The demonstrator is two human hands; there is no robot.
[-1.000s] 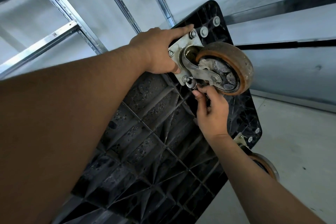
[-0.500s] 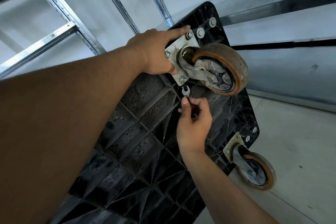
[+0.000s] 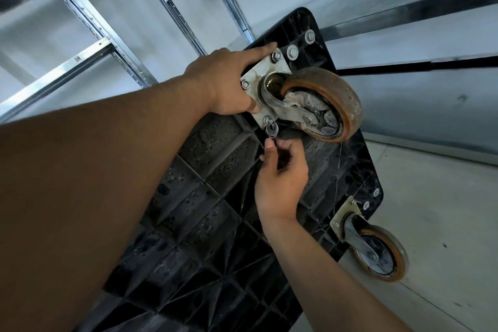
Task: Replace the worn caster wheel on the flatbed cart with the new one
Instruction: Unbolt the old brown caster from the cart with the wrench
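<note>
The black ribbed underside of the flatbed cart (image 3: 204,213) faces me, tipped up on edge. A worn brown caster wheel (image 3: 327,104) hangs from a metal mounting plate (image 3: 265,77) near the top corner. My left hand (image 3: 223,81) presses flat on that plate, index finger stretched toward the top bolt (image 3: 276,56). My right hand (image 3: 280,180) pinches a small wrench (image 3: 270,131), whose head sits at the plate's lower bolt (image 3: 268,120). Most of the wrench handle is hidden by my fingers.
A second brown caster (image 3: 377,253) is mounted at the cart's lower right corner. Metal shelving uprights (image 3: 89,21) stand behind at the upper left. Grey concrete floor (image 3: 442,210) spreads to the right, with a pale wall (image 3: 404,40) beyond.
My right hand pulled the wrench off the lower bolt half a second ago and has now brought its head back up onto that bolt. My left hand stayed on the plate.
</note>
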